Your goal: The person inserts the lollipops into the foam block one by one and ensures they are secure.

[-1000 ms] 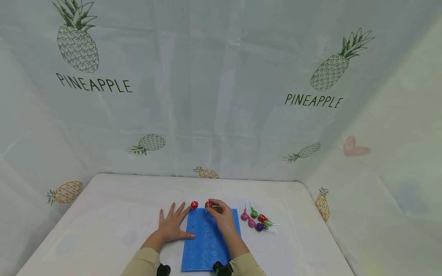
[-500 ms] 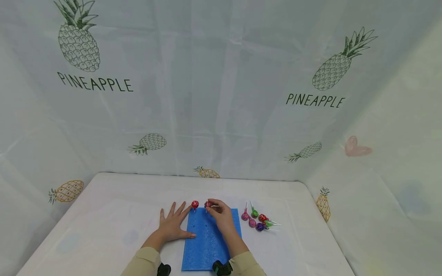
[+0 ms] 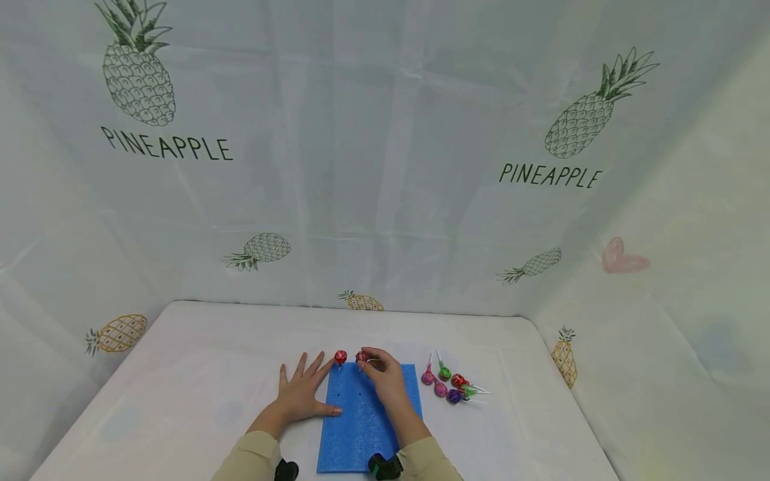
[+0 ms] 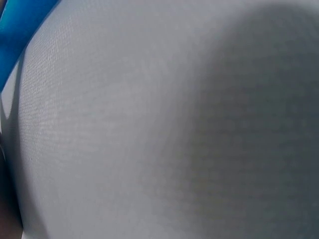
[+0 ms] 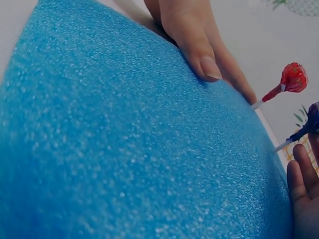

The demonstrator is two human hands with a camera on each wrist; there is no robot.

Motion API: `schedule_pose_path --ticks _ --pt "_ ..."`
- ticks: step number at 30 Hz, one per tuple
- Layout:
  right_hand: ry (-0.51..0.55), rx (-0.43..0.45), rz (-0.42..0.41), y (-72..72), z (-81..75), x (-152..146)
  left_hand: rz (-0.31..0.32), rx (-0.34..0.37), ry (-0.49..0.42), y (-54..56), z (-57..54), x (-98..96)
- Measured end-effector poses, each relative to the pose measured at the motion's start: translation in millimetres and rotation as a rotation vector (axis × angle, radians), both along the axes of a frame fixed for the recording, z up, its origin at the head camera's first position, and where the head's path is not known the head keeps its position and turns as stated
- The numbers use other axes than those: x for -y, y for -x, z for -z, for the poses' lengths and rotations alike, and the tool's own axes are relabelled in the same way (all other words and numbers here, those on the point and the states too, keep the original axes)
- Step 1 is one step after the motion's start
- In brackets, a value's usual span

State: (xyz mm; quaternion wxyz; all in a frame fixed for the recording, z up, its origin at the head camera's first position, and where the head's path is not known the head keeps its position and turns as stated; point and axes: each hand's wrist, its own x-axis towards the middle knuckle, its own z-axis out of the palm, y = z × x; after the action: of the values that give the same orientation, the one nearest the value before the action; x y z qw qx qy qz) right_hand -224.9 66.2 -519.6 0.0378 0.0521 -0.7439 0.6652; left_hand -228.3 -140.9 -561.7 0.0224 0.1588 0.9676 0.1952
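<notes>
A blue foam board [image 3: 355,434] lies on the white table, its surface sparkly in the right wrist view. My left hand [image 3: 301,395] is spread flat at its left side, the thumb [image 5: 209,69] over the board's edge. One red-wrapped lollipop [image 3: 340,357] stands by its stick at the far left corner, close to the left index fingertip. Beside it, my right hand [image 3: 388,377] pinches the head of a dark-wrapped lollipop [image 5: 301,128], whose white stick meets the board's far edge. The left wrist view shows mostly pale cloth and a strip of blue foam [image 4: 22,30].
Right of the board lies a loose group of several lollipops, among them a pink one [image 3: 427,378], a green one [image 3: 444,373], a red one [image 3: 459,380] and a purple one [image 3: 454,396]. A pineapple-print curtain [image 3: 385,167] rises behind the table [image 3: 511,427].
</notes>
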Motion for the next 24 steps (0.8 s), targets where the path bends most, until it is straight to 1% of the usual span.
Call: schedule_pose_path --ticks 6,12,19,21,24 --pt "-0.007 0.008 0.027 -2.5 -2.7 2.3 0.001 -0.007 0.004 -0.6 0.6 -0.5" --pt "-0.012 0.002 0.039 1.8 0.7 2.7 0.004 0.005 0.005 -2.0 -0.4 -0.8" --pt "-0.015 0.013 0.063 18.3 31.4 2.2 0.002 0.007 0.009 -1.9 -1.0 -1.4" --pt "-0.022 0.013 0.066 13.7 22.7 3.2 0.001 0.005 0.005 -1.4 0.0 -1.2" --pt "-0.031 0.028 0.061 3.7 4.1 4.8 0.002 0.004 0.005 -1.4 0.5 -0.5"
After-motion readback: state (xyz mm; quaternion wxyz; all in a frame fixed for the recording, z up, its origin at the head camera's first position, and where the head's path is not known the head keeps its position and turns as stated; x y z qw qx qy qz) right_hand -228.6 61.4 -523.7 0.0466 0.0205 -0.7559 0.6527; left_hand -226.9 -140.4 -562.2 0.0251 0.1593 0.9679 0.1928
